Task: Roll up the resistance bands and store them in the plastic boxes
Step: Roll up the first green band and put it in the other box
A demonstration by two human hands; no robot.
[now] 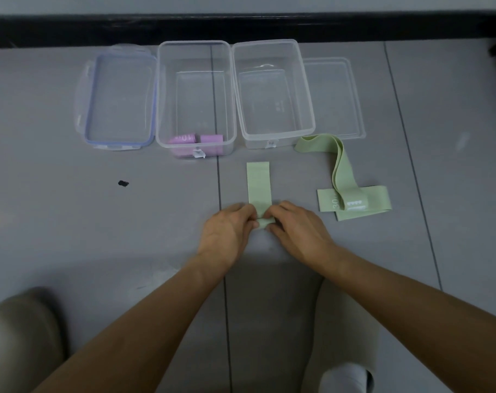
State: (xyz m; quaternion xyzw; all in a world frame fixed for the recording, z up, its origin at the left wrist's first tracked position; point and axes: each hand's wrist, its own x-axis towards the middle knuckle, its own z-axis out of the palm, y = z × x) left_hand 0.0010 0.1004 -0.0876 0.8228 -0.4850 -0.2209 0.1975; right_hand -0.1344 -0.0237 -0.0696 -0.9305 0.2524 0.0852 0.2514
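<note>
The left hand (227, 231) and right hand (295, 228) both pinch the near end of a green band (258, 182), fingertips closed on a small roll (265, 222) that sits between them. The rest of the band lies flat on the floor (99, 222), running straight away from the fingertips toward the boxes.

To roll well, the person likely needs even pressure from both hands so the roll does not cone to 1 side. The thumbs look best placed behind the roll, the fingers on top, walking it forward in short turns while keeping the flat strip's edges in line. A loose core would probably spring open once released, so tightness at this early stage matters.

Beyond the fingertips, the left box (195, 95) holds 2 pink rolls (195, 138); the right box (272, 92) appears empty and seems the likely home for green. To the right of the right hand, well apart, 2 more green bands (351, 194) lie unrolled. 2 lids (119, 97) flank the boxes.
</note>
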